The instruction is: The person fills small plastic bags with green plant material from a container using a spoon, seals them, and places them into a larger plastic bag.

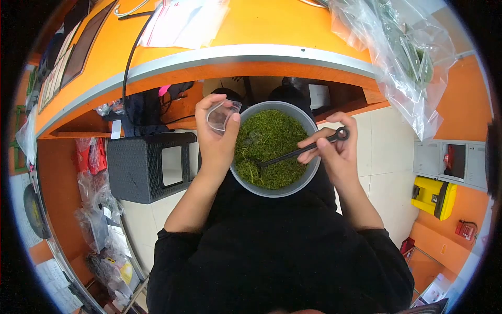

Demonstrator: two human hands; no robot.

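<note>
A round grey bowl rests on my lap, filled with fine green, moss-like shreds. My left hand is closed on a small clear plastic bag at the bowl's left rim, its mouth held apart. Over the bowl's right side, my right hand grips a long black spoon near the looped end of its handle. The spoon's head is down among the green shreds at the left and is mostly hidden by them.
An orange desk with a grey edge curves ahead, bearing flat clear bags. A large clear plastic bag hangs over its right edge. A black stool stands left; a yellow case is at right.
</note>
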